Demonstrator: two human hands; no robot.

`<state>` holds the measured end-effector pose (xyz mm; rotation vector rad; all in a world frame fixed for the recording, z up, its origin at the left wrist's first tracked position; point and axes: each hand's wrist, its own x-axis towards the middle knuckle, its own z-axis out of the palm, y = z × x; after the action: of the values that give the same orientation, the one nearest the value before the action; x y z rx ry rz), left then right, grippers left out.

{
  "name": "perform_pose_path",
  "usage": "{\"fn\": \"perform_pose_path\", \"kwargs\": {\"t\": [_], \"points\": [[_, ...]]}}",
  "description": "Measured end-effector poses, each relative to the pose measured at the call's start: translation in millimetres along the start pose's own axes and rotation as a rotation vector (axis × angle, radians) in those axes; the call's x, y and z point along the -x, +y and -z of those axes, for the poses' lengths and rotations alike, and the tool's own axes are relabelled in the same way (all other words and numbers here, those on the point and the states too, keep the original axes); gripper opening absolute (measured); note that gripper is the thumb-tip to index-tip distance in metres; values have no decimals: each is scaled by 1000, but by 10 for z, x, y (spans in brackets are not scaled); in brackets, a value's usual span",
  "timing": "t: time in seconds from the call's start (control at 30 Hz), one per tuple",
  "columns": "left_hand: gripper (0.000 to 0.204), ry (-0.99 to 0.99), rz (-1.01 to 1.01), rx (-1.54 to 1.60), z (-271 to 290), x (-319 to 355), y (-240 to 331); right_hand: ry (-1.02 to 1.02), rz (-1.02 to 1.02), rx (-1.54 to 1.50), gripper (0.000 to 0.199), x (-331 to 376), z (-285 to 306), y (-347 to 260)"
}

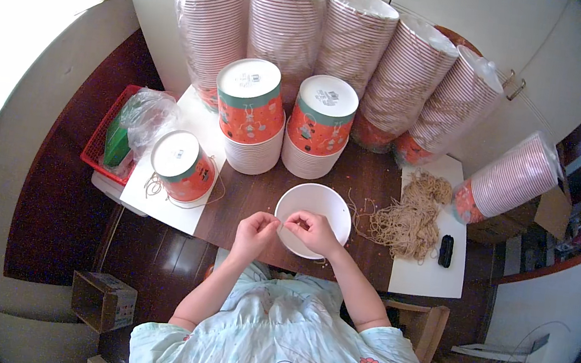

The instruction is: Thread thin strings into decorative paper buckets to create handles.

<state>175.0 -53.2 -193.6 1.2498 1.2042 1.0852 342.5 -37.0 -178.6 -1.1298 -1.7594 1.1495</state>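
Right in front of me a white paper tub (331,209) stands with its mouth facing up, its inside showing white. Over its near left rim, my left hand (255,234) and my right hand (313,232) are close together, both with fingers pinched. Whatever lies between the fingertips is too small to make out. To the right of the tub lies a tangled heap of beige string (414,220), with loose strands reaching toward the tub. An upside-down orange tub (188,177) on the left has strands of string around its base.
Two stacks of upside-down tubs, left (248,121) and right (319,130), stand beyond the tub. Tall bagged tub stacks (285,26) line the back; another bagged stack (507,181) leans at right. A black object (446,251) lies beside the string. A red basket (99,140) stands left.
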Motion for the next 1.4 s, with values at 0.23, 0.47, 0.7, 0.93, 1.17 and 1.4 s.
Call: {"fn": "perform_pose_path", "kwargs": {"t": [0.23, 0.47, 0.7, 0.93, 1.17, 1.4], "points": [[10, 17, -7, 5, 19, -13, -93, -23, -17, -4, 8, 6, -1, 20], [9, -10, 5, 25, 29, -13, -220, -80, 58, 26, 8, 19, 4, 65], [10, -16, -210, -185, 68, 46, -22, -100, 13, -108, 8, 3, 33, 13], [15, -23, -479, -420, 100, 35, 255, -127, -11, 1, 7, -45, 58, -179], [16, 0, -510, -476, 69, 31, 322, -100, 39, -145, 18, -72, 32, -194], [13, -44, -443, -461, 81, -5, 318, -102, 89, -88, 17, -100, 46, -161]]}}
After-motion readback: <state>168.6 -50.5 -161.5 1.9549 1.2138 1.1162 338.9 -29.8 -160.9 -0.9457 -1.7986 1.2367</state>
